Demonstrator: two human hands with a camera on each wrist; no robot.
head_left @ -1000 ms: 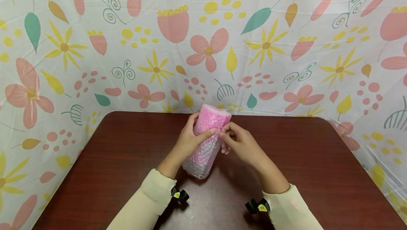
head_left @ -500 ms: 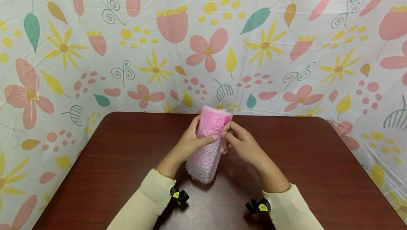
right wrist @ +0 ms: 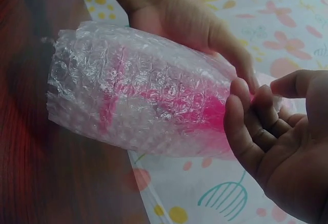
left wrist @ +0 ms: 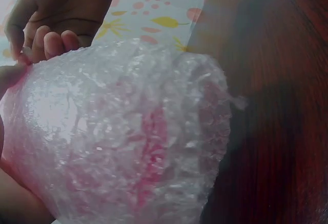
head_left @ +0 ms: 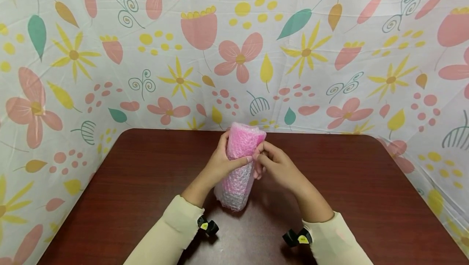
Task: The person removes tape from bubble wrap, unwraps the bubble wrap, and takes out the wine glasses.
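A roughly cylindrical bundle of pink and clear bubble wrap (head_left: 239, 181) is leaning above the glossy reddish-brown wooden table (head_left: 146, 183), its lower end now sitting slightly nearer the person and further right than a second ago. The bare left hand (head_left: 222, 163) is grasping its side, the thumb lying lower across the front than before. The bare right hand (head_left: 280, 165) is still pinching at the bundle's right edge, finger and thumb together.

i can read nothing: the yellow labels (head_left: 303, 239) on my left wrist camera (head_left: 211, 227) and right wrist camera (head_left: 290, 237) are too small.
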